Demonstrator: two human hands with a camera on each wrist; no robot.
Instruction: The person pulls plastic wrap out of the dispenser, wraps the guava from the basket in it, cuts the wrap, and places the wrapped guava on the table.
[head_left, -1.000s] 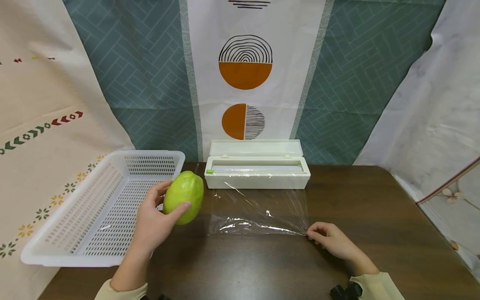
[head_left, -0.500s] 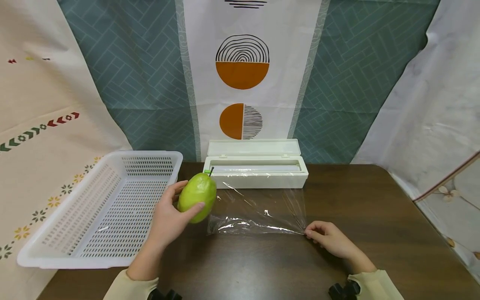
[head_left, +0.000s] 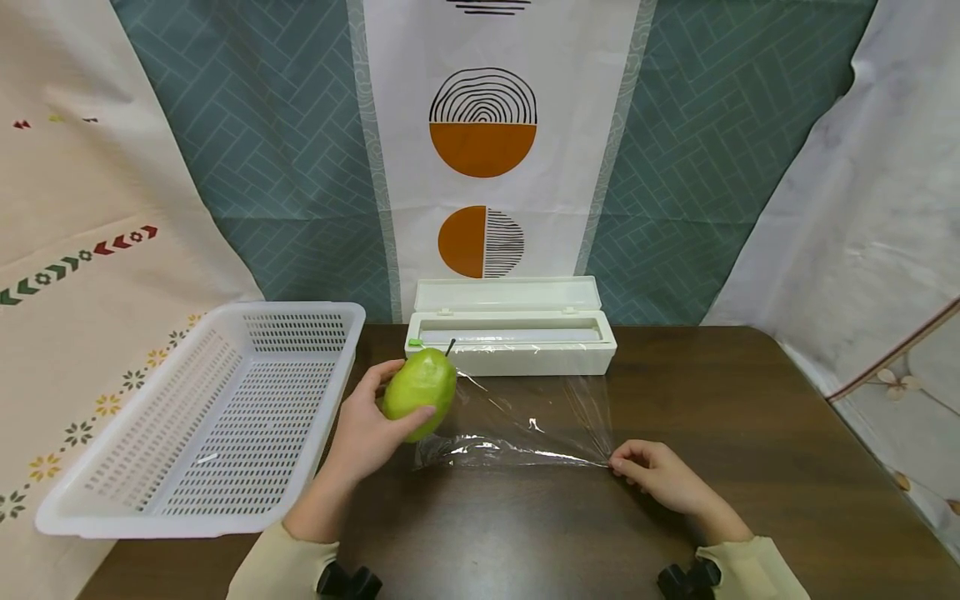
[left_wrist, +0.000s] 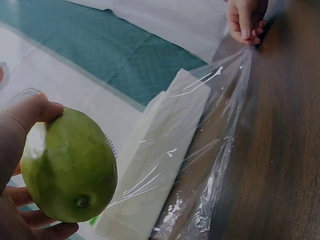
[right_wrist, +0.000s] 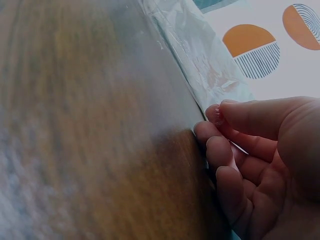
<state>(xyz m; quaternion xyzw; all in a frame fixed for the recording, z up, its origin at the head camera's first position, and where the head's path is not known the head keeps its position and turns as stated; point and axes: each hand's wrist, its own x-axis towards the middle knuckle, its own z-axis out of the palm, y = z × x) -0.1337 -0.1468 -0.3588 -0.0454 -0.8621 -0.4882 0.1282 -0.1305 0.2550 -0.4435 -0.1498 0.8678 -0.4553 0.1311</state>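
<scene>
A green pear (head_left: 422, 390) with a dark stem is gripped in my left hand (head_left: 369, 429), thumb on its near side and fingers behind. The pear is held over the left edge of the plastic wrap (head_left: 517, 421). In the left wrist view the pear (left_wrist: 70, 165) shows its blossom end. My right hand (head_left: 663, 477) pinches the near right corner of the wrap between thumb and forefinger, seen also in the right wrist view, where the hand (right_wrist: 255, 160) holds the gathered film. The wrap runs out of a white dispenser box (head_left: 510, 360) whose lid stands raised.
A white perforated plastic basket (head_left: 330, 392) stands at the left of the dark wooden table (head_left: 750, 417). A small green cutter slider (head_left: 416, 342) sits at the dispenser's left end. Patterned cloths (head_left: 660, 208) hang behind the table.
My left hand has carried the pear rightward from near the basket to the wrap's left edge, and its stem has come into sight. My right hand stays pinching the wrap corner.
</scene>
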